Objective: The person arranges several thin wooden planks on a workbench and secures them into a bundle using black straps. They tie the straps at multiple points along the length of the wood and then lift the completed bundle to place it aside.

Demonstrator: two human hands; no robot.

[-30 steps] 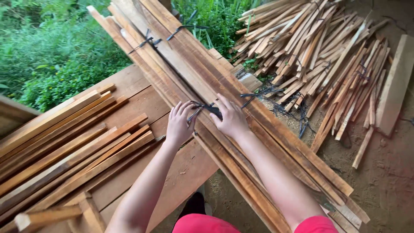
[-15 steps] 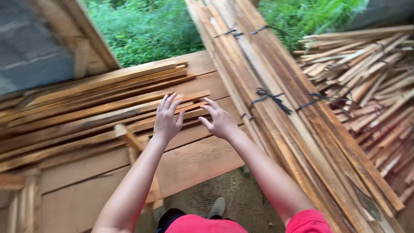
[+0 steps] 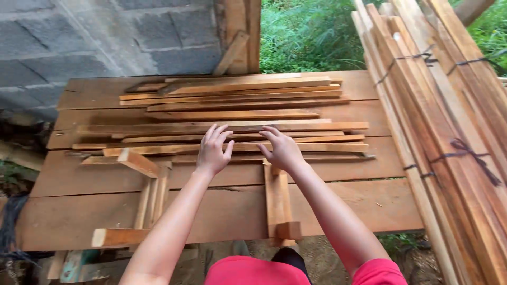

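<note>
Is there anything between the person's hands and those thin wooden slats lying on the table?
Nothing visible. The left hand and right hand are open, right over the wooden slats spread across the plank table, with no object between them.

Table, slats, bundle: where things lie

Loose slats (image 3: 232,113) lie crosswise on the table (image 3: 222,211), spread from its far edge to the middle. Left hand (image 3: 213,151) and right hand (image 3: 282,149) hover side by side over the nearest slats. Short blocks (image 3: 277,198) lie on the near part. The tied bundle of boards (image 3: 449,132) leans along the right. A block wall (image 3: 105,37) stands behind, bushes (image 3: 306,34) to its right.
</note>
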